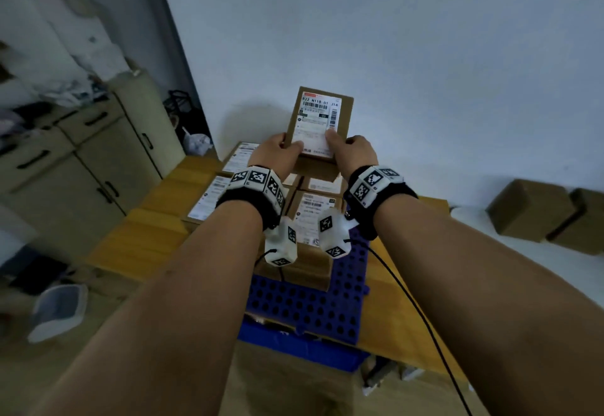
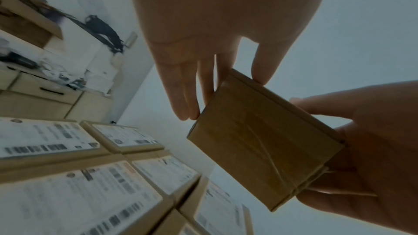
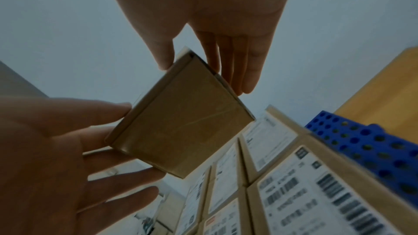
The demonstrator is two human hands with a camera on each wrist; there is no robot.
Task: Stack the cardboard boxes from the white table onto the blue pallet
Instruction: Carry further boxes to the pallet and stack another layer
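Note:
Both my hands hold one flat cardboard box (image 1: 322, 121) with a white shipping label, tilted up in front of the wall. My left hand (image 1: 284, 147) pinches its near left corner, thumb on the label and fingers underneath. My right hand (image 1: 341, 144) pinches the near right corner the same way. The left wrist view shows the box's plain underside (image 2: 260, 140) between my left hand (image 2: 225, 98) and right hand (image 2: 373, 149). It shows again in the right wrist view (image 3: 181, 128), held by my right hand (image 3: 203, 78). Below lie several labelled boxes (image 1: 310, 216) on the blue pallet (image 1: 310, 304).
Two plain brown boxes (image 1: 549, 216) sit on the white table at the right. A beige cabinet (image 1: 81, 160) stands to the left, with a white bin (image 1: 58, 311) on the floor before it. The pallet's perforated blue top (image 3: 373, 146) is bare at its near edge.

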